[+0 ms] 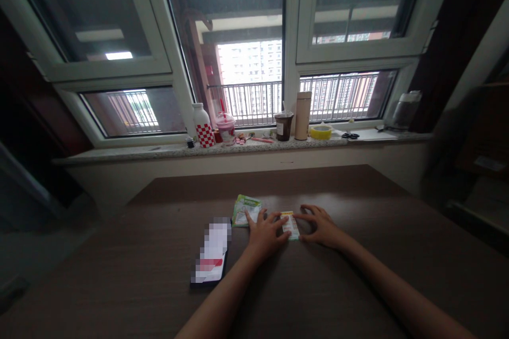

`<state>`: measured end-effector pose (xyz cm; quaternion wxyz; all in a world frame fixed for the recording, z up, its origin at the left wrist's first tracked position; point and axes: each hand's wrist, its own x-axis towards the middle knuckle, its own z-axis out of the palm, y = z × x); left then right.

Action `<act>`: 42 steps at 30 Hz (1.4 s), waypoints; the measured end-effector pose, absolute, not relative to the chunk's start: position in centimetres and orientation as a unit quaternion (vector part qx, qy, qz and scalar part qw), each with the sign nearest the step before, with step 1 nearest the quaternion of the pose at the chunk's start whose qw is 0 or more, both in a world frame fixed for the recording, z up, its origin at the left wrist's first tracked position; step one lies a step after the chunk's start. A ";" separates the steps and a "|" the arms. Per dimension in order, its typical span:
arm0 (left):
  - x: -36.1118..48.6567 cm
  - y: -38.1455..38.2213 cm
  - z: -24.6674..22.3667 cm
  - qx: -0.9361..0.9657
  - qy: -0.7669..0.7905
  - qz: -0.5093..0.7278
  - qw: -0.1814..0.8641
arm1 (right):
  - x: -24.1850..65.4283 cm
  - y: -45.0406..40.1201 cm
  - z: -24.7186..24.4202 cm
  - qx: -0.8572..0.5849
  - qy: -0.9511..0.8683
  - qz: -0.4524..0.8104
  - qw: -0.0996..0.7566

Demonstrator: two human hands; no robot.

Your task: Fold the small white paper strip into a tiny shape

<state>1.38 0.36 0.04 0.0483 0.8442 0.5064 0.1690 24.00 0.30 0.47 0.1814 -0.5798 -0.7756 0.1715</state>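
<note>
1. The brown table extends on all sides of the phone, which lies with its screen up.
2. To the right of the phone, the left hand has its fingers spread.
3. Farther right of the phone, the right hand is also spread, fingers slightly bent.
4. Just beyond the phone's far right corner lies a green-and-white packet, under the left hand's outer fingers.
5. Right of the phone, the small printed card lies between both hands, fingertips at its edges.
</note>
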 end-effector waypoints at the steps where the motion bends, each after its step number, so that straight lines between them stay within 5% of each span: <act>1: 1.4 0.4 0.0 0.844 0.506 0.170 0.050 | 24.0 0.3 0.4 -0.577 -0.777 0.170 0.182; 20: 1.3 0.4 -0.2 0.844 0.502 0.188 0.032 | 24.1 -0.5 -0.2 -0.517 -0.818 0.157 0.197; 32: 1.0 0.3 0.6 0.843 0.486 0.221 0.057 | 23.8 -0.8 -0.2 -0.492 -0.840 0.030 0.228; 42: 1.0 0.5 0.2 0.863 0.455 0.208 0.074 | 23.9 -1.2 0.5 -0.465 -0.856 0.070 0.214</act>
